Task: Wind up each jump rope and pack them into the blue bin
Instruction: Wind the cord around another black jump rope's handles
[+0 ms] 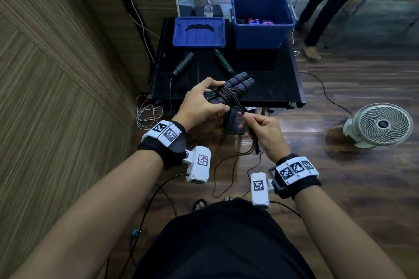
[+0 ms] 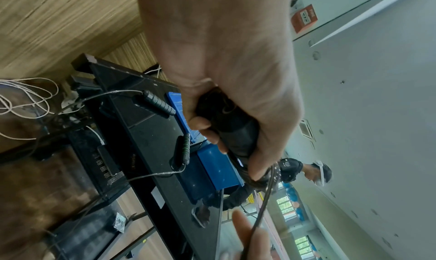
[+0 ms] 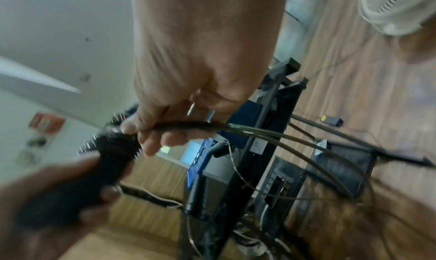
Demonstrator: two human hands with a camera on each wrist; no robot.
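Observation:
My left hand [image 1: 204, 101] grips the two dark handles [image 1: 240, 82] of a jump rope held side by side over the table's near edge, with the cord [image 1: 226, 95] wound round them several times. My right hand [image 1: 256, 123] pinches the bunched loose strands [image 1: 252, 136] below and to the right. The left wrist view shows fingers [image 2: 207, 131] curled round the handles [image 2: 235, 133]. The right wrist view shows the cord bundle [image 3: 188, 126] in my fingers. A second rope's handles [image 1: 183, 63] [image 1: 223, 61] lie apart on the black table [image 1: 272, 84]. The blue bin [image 1: 263, 22] stands open at the back right, holding packed ropes [image 1: 254, 21].
The bin's blue lid [image 1: 199, 31] lies left of the bin. A white fan [image 1: 381, 125] stands on the wood floor at right. A person [image 1: 328, 2] stands behind the table. Loose cables [image 1: 147, 113] trail on the floor by the wooden wall.

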